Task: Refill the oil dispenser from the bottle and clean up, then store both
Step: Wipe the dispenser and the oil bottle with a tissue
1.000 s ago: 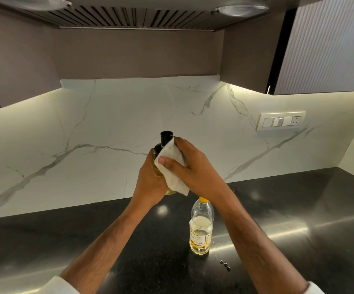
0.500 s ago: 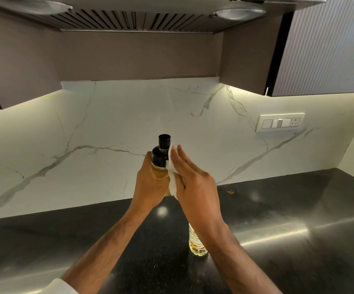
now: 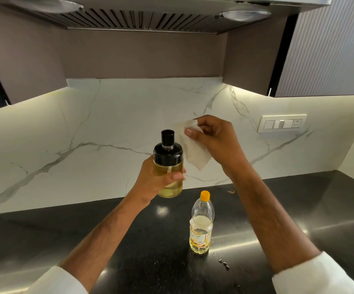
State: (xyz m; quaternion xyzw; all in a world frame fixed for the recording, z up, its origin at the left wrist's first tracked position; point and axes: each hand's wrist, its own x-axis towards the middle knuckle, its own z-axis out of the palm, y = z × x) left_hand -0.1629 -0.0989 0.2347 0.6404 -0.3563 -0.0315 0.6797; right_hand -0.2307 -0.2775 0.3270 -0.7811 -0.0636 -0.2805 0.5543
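My left hand [image 3: 153, 180] grips the glass oil dispenser [image 3: 168, 166] upright in the air above the counter; it holds yellow oil and has a black lid with a black spout. My right hand [image 3: 213, 137] pinches a white tissue [image 3: 192, 149] just right of the dispenser's lid, apart from it. The plastic oil bottle [image 3: 200, 224], with an orange cap and a little oil at the bottom, stands upright on the black countertop [image 3: 299, 219] below my right forearm.
A few small dark bits [image 3: 224, 264] lie on the counter right of the bottle. A marble backsplash [image 3: 87, 145] rises behind, with a switch panel [image 3: 282, 123] at right. A range hood [image 3: 142, 18] and cabinets hang overhead.
My right hand has lifted the tissue off the dispenser and moved up and right. The dispenser's side and the oil bottle, hidden before by my right hand and forearm, show again.
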